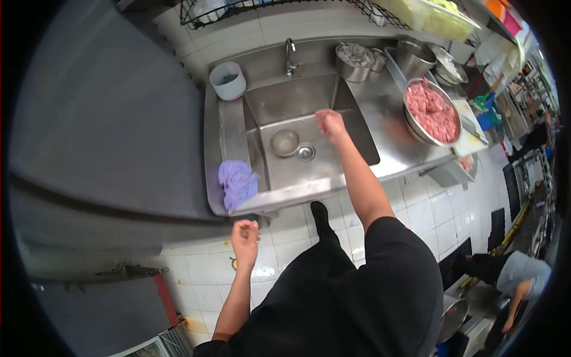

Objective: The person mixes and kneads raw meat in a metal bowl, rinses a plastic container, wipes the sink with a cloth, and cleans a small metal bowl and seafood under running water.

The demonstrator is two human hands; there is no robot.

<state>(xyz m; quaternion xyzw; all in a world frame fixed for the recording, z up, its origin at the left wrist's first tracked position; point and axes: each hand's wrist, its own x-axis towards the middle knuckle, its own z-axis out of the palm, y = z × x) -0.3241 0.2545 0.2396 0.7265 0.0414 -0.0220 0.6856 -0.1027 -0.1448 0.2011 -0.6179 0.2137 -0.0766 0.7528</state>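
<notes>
My right hand point(331, 124) is over the steel sink point(342, 163), its fingers curled in, with no object showing in them. Below it in the basin, a small round metal bowl point(285, 143) rests beside the drain strainer point(306, 152). My left hand point(244, 243) hangs in front of the counter, over the floor, fingers loosely closed with nothing visible in them. Nearest to that hand is a crumpled purple cloth point(238, 183) on the sink's left front corner. The faucet point(291, 58) stands at the back of the sink.
To the right, a large metal bowl of raw minced meat point(433, 113) stands beside a cutting board with a knife point(474, 130). A white tub point(228, 81) sits at the back left, several metal pots point(354, 62) at the back right. Another person point(523, 276) is at lower right.
</notes>
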